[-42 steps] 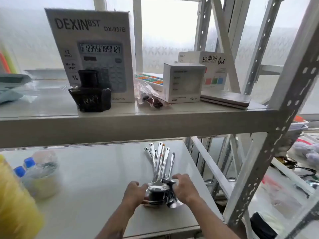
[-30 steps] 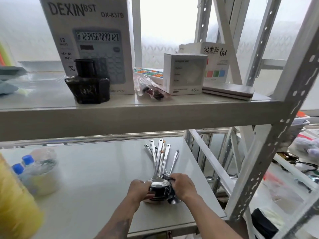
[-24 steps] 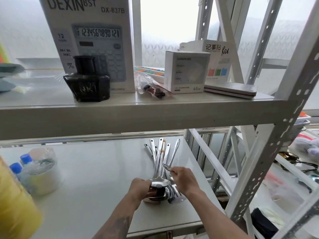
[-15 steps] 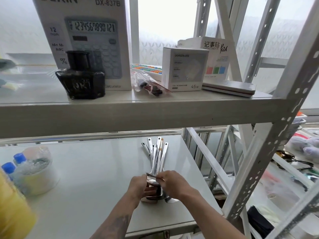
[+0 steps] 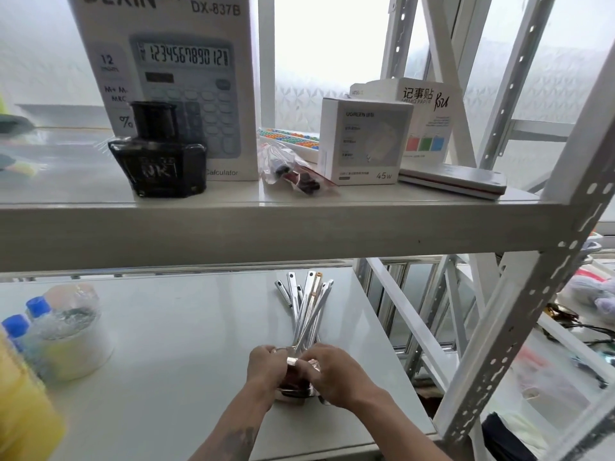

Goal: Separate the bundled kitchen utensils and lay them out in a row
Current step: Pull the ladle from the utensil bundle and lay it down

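A bundle of shiny metal utensils (image 5: 307,309) lies on the white lower shelf (image 5: 173,344), handles fanned away from me, one handle gold-toned. Their bowl ends are stacked together near the shelf's front edge. My left hand (image 5: 266,369) grips the stacked bowl ends from the left. My right hand (image 5: 336,372) closes over the same ends from the right, fingers meeting the left hand on top. The bowls are mostly hidden under both hands.
At the shelf's left stand a tape roll (image 5: 71,341) with blue-capped bottles (image 5: 16,327) and a yellow object (image 5: 23,414). The upper shelf (image 5: 266,227) overhangs, carrying a calculator box (image 5: 173,78), ink bottle (image 5: 158,154) and small boxes (image 5: 362,144). A metal rack upright (image 5: 519,311) stands at the right.
My right hand briefly lifted one utensil by its handle, then came back down onto the bowl ends. The separate handle at the right has rejoined the fan. Both hands are now closer together.
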